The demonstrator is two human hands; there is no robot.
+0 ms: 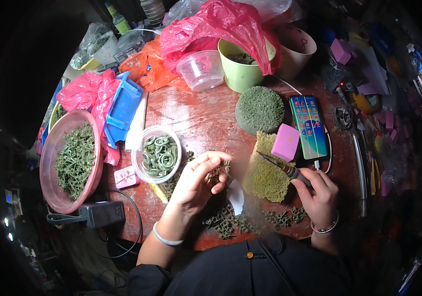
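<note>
My left hand (194, 183), raised over the table, pinches a small dark green openwork piece (227, 168) between its fingertips. My right hand (319, 193) is wrapped round the grey handle of a soldering iron (290, 170), whose thin dark tip points left above a yellow-green spongy block (269, 183). A pink block (285, 142) lies on the far right part of that spongy block. Between my hands and my body, many small dark green openwork pieces (223, 222) are scattered, with a white scrap (235, 197) beside them.
Left stand a clear tub of green rings (177, 170), a pink basin of green pieces (95, 175), a blue tray (122, 109) and a power bank (105, 214). A round green block (259, 109) and a lit phone (309, 127) with cable lie beyond. Buckets (238, 79) stand behind.
</note>
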